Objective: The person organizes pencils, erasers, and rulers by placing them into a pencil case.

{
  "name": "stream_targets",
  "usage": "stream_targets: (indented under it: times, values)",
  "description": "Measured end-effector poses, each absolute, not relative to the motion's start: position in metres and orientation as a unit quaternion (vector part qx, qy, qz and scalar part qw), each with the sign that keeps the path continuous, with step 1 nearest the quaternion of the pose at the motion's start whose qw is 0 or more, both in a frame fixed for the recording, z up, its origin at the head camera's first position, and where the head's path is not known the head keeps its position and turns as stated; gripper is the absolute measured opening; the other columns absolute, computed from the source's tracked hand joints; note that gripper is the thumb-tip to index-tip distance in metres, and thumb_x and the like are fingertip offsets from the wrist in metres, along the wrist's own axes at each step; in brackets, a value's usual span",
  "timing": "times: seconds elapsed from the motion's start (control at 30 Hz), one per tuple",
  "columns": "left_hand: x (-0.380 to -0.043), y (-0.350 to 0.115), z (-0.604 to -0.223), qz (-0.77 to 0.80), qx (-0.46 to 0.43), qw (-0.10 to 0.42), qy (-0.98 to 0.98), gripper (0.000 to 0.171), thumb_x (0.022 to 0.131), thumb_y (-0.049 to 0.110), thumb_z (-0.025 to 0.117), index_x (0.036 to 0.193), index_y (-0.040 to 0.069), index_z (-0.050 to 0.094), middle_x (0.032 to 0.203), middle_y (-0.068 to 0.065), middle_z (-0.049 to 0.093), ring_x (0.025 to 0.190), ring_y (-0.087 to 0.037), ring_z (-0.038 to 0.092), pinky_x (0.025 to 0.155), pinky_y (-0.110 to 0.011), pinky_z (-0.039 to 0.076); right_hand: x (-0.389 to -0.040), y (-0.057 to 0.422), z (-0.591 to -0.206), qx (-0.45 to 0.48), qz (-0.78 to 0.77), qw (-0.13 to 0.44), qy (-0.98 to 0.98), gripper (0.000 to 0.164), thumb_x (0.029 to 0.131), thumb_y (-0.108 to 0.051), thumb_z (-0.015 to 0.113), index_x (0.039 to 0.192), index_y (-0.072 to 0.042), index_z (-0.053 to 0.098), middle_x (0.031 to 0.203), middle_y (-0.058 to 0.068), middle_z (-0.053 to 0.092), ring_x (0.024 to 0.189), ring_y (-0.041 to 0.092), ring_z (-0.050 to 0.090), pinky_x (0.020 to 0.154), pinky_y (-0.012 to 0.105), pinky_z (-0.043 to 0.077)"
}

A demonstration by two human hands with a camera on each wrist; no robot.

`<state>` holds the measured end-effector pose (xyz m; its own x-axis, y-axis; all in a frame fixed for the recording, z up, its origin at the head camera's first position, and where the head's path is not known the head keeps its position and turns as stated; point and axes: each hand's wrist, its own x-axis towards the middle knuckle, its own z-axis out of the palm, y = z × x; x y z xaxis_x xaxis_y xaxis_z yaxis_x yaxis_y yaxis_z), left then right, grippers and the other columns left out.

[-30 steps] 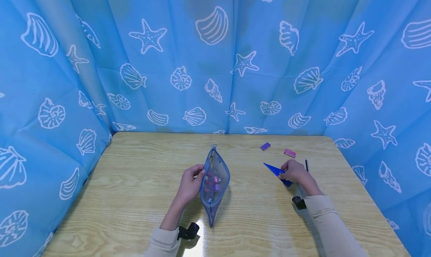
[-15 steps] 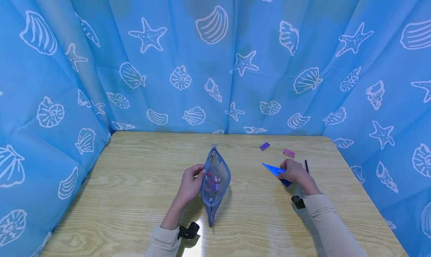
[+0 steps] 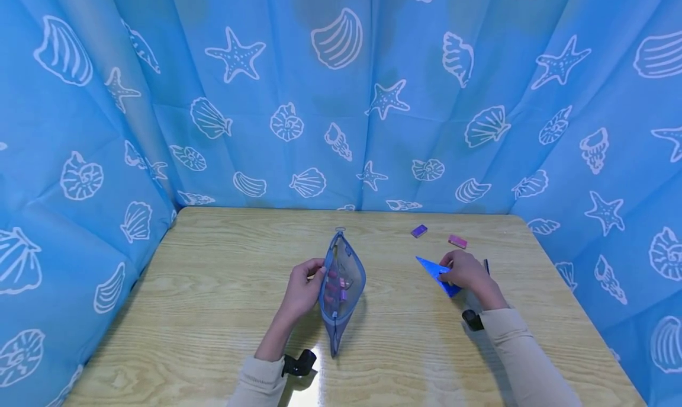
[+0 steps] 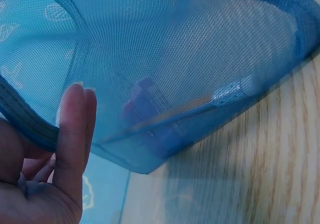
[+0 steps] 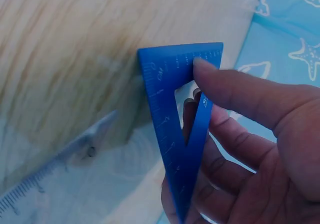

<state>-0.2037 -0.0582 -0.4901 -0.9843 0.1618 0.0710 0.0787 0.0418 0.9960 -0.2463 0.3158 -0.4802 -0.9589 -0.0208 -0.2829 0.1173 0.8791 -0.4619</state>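
My left hand (image 3: 301, 285) pinches the left rim of a blue mesh zip pouch (image 3: 351, 259), which stands with its mouth spread apart. Through the mesh (image 4: 200, 44) in the left wrist view, a purple item (image 4: 145, 99) and a long thin orange-brown item (image 4: 185, 107) show inside. To the right, my right hand (image 3: 467, 272) holds a blue triangular set square (image 3: 433, 268) near its short side. The right wrist view has the thumb on the face of the set square (image 5: 167, 64), with the other fingers behind it.
Beyond my right hand lie a purple block (image 3: 419, 231) and a pink block (image 3: 457, 242). A black pen-like stick (image 3: 486, 266) is partly hidden by that hand. A clear ruler (image 5: 55, 164) lies on the wooden table (image 3: 213, 312); a blue shell-print curtain (image 3: 341, 99) surrounds the table.
The set square has tilted slightly in my right hand, and its face looks brighter. My right hand covers more of the black stick. My left hand and the pouch have hardly moved.
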Motion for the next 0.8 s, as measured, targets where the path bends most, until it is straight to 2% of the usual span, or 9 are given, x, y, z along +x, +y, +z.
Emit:
stream_targets:
  times: [0.27,0.5,0.63,0.8]
  values:
    - [-0.204,-0.057,-0.489,0.688,0.078,0.030,0.721,0.024,0.106,0.000,0.047,0.116,-0.010,0.065,0.101,-0.027,0.069,0.073,-0.032,0.072,0.055,-0.036,0.065,-0.244,0.313,-0.475,0.002,-0.272,0.123,0.954,0.014,0.092,-0.005,0.067,0.102,0.006,0.067,0.089,0.012,0.062,0.077,0.023,0.057,0.064,0.033,0.053]
    - [-0.204,-0.058,-0.489,0.681,0.072,0.033,0.728,0.023,0.106,0.001,0.047,0.116,-0.008,0.066,0.101,-0.025,0.070,0.072,-0.024,0.071,0.056,-0.036,0.065,-0.238,0.304,-0.465,-0.012,-0.313,0.108,0.943,0.015,0.093,-0.002,0.061,0.104,0.008,0.065,0.082,0.010,0.059,0.071,0.020,0.054,0.059,0.030,0.048]
    - [-0.203,-0.059,-0.491,0.675,0.072,0.036,0.733,0.024,0.106,0.001,0.046,0.117,-0.008,0.066,0.101,-0.024,0.069,0.071,-0.023,0.071,0.057,-0.036,0.066,-0.233,0.295,-0.458,-0.014,-0.320,0.099,0.942,0.015,0.095,-0.003,0.062,0.105,0.008,0.066,0.085,0.011,0.061,0.073,0.020,0.054,0.060,0.029,0.048]
    - [-0.203,-0.060,-0.490,0.686,0.067,0.036,0.723,0.024,0.106,0.001,0.046,0.118,-0.009,0.065,0.103,-0.027,0.069,0.075,-0.029,0.073,0.058,-0.037,0.066,-0.227,0.285,-0.450,-0.021,-0.321,0.094,0.942,0.017,0.096,-0.007,0.064,0.107,0.007,0.068,0.086,0.011,0.062,0.076,0.021,0.055,0.060,0.029,0.048]
